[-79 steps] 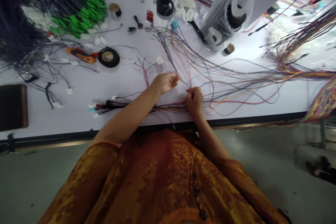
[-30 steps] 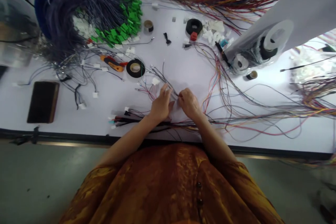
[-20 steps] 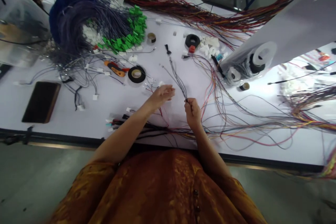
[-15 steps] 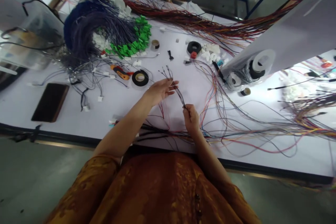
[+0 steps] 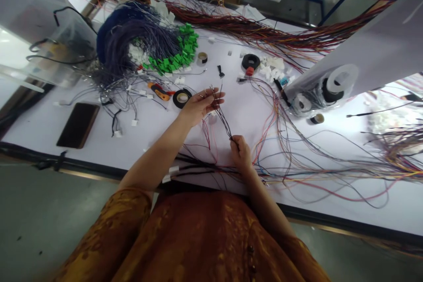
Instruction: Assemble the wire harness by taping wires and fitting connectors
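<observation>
Several thin dark wires (image 5: 225, 124) run between my two hands above the white table. My right hand (image 5: 240, 152) is closed round their lower part. The tips of the wires lie across the fingers of my left hand (image 5: 200, 106), which is turned partly upward with its fingers slightly apart. One wire tip stands away from the others, to the right of the left fingers. Red wires (image 5: 206, 134) lie on the table under the held ones. A black tape roll (image 5: 181, 98) is just left of my left hand.
An orange cutter (image 5: 160, 92), a phone (image 5: 78, 125) and blue wires with green connectors (image 5: 168, 59) lie to the left. Long wire bundles cross the back (image 5: 251, 31) and front edge (image 5: 307, 172). Wrapped rolls (image 5: 317, 97) are at right.
The view has shifted slightly, so the table things appear further right. My left fingers have moved up round the wire tips, and one wire has separated from the rest.
</observation>
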`<state>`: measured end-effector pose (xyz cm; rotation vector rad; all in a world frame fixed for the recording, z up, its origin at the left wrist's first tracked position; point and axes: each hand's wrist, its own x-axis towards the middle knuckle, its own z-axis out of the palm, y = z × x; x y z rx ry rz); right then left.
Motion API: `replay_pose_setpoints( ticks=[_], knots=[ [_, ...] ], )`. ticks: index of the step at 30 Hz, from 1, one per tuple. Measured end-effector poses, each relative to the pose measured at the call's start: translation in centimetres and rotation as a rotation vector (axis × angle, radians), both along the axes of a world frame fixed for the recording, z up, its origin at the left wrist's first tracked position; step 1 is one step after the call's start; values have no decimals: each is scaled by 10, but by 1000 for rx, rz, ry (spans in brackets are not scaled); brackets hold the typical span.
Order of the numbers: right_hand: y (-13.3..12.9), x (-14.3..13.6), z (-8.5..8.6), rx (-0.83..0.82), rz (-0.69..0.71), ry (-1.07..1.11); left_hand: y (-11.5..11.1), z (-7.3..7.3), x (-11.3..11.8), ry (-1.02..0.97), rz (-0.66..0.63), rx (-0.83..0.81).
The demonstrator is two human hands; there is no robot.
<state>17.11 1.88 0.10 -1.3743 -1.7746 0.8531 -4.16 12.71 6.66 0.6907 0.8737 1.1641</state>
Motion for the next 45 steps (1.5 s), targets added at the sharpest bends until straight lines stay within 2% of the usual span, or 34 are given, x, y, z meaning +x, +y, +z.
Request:
replay_pose_setpoints(
  ticks=[7,15,18,21,23,25,27,31,34,39,43,45],
  knots=[
    [1,-1,-1,32,10,54,5,0,1,90,69,52],
    [7,1,3,-82,-61,30,4,12,-2,194,186,31],
    [8,5,5,-113,-125,31,8,17,-14,169,186,-133],
    [6,10,6,-124,-160,135,10,20,-29,137,69,-364],
    [5,12,5,-108,-192,268,7,19,-36,141,7,-459],
    [5,12,4,-90,-250,401,1,16,-40,166,-29,-493],
    [6,10,2,-98,-319,543,-11,11,-40,207,-45,-450],
    [17,5,2,-200,-478,848,-41,3,-35,307,43,-231],
    [26,8,5,-306,-541,1011,-60,-2,-31,312,93,-195],
    [27,14,13,-494,-351,1189,-79,-11,-23,155,114,-309],
    [26,14,15,-473,-289,1218,-93,-16,-18,92,157,-407],
    [26,15,15,-452,-314,1224,-100,-15,-18,145,270,-380]
  ],
)
